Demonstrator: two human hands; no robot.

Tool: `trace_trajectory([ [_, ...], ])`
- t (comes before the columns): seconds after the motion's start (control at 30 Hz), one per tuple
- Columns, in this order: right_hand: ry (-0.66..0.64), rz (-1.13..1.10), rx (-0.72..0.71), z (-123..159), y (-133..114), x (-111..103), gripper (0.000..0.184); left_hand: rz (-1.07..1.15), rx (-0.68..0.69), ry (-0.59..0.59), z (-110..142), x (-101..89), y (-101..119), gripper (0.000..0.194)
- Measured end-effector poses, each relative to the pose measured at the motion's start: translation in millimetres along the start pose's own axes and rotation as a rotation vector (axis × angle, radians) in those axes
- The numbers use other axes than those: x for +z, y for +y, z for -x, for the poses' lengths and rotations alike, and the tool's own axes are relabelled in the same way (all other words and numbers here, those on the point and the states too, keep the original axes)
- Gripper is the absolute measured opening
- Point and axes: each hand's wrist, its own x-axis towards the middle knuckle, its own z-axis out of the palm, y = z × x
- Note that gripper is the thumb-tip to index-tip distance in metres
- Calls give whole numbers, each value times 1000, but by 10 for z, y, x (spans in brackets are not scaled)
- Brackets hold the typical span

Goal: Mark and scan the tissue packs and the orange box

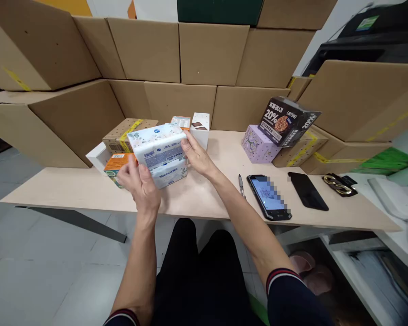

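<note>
On my feed: pale worktop (206, 199) shows at centre, front edge below the right forearm (240, 203), which slants inward; left forearm (138, 262) rises steeply. Upper tissue pack (159, 145) sits tilted above lower tissue pack (173, 174). Right hand (197, 156) — grip closed on the upper pack's right end. Left hand (143, 188) — half-curled grip by its left end; contact I cannot tell.

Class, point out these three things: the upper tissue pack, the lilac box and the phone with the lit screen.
Upper tissue pack (160, 152): head view, on its printed front side.
Lilac box (259, 146): head view, on its patterned side.
Phone with the lit screen (267, 194): head view, on the screen.
</note>
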Motion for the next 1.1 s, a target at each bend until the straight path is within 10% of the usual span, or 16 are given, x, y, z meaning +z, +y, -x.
trace_trajectory([
  [0.23,157,-302,88,584,359,-145,61,403,91,-124,304,32,213,51],
  [0.37,515,-242,242,1304,659,-246,56,585,-77,-355,768,184,124,46],
  [0.5,505,-53,399,1722,771,-263,54,497,-201,-556,932,256,22,49],
  [0.83,544,198,255,1637,813,-196,42,305,-233,-654,690,264,103,51],
  [1.1,587,199,45,1579,857,-86,27,571,-169,-607,791,296,-61,52],
])
